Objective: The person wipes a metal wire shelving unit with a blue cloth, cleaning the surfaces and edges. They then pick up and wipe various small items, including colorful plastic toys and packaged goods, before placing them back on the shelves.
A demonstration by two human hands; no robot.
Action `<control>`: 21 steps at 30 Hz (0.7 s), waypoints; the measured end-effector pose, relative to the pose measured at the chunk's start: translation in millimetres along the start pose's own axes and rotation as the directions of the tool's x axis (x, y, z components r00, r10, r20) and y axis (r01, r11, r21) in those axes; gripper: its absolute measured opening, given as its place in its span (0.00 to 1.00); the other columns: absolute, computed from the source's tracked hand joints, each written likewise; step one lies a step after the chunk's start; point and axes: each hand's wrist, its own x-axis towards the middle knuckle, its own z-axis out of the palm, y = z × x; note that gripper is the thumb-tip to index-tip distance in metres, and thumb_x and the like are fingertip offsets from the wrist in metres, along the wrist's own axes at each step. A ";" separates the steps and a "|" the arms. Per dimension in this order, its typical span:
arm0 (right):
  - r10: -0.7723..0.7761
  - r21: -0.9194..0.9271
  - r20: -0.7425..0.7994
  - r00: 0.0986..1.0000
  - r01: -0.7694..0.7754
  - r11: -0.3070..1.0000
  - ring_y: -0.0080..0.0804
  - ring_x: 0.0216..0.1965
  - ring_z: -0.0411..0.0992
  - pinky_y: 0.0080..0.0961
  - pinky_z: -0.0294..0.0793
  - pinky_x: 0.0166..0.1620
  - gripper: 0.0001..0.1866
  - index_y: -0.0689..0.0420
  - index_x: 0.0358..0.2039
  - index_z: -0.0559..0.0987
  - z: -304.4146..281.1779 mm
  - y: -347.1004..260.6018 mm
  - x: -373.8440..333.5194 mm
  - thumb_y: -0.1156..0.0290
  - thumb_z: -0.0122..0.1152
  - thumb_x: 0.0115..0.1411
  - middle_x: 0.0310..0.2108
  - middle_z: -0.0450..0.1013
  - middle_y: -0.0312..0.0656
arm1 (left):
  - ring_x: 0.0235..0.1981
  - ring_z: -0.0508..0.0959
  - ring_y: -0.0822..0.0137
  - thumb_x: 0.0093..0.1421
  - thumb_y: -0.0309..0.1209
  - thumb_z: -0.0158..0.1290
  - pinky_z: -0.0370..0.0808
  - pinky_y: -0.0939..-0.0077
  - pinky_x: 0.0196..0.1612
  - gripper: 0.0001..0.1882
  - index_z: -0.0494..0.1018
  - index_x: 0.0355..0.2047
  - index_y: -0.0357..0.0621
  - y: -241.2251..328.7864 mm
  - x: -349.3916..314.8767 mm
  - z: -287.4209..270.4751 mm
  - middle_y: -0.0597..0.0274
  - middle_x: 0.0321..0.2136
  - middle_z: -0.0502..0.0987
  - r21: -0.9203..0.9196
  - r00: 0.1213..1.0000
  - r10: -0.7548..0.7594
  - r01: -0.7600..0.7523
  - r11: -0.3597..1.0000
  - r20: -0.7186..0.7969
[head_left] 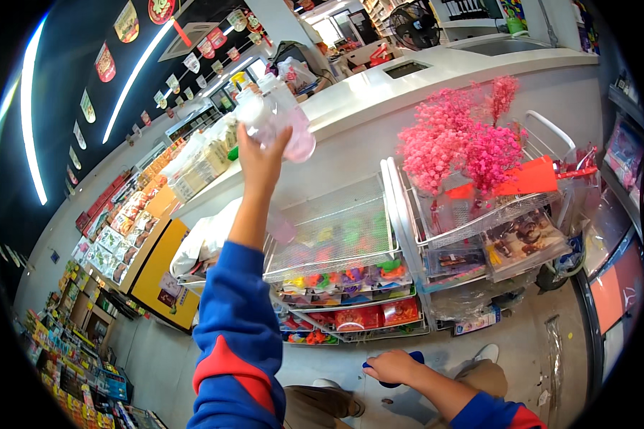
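My left hand is raised at the end of the counter, its fingers closed on a clear plastic bottle. A second see-through bottle with a pinkish bottom is right beside it; whether my hand grips both I cannot tell. Another pinkish see-through container shows below my wrist, by the wire mesh basket. Low down near my legs, my right hand is closed round a dark blue object. Its kind is mostly hidden by the hand.
A white counter runs behind the baskets. Pink dried flowers stand in a white wire rack at right, near a red card. Toys fill the lower baskets. Packaged goods and a yellow display stand are at left.
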 end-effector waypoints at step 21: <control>0.038 0.067 0.034 0.999 -0.040 0.997 0.51 0.35 0.76 0.46 0.75 0.38 0.21 0.57 0.36 0.77 -21.9 0.9 -18.1 0.52 0.43 0.65 0.32 0.77 0.49 | 0.41 0.77 0.55 0.56 0.36 0.57 0.73 0.61 0.44 0.17 0.74 0.43 0.40 -92.7 -1.3 44.6 0.55 0.39 0.78 0.760 0.995 0.094 -0.048 0.648 -0.018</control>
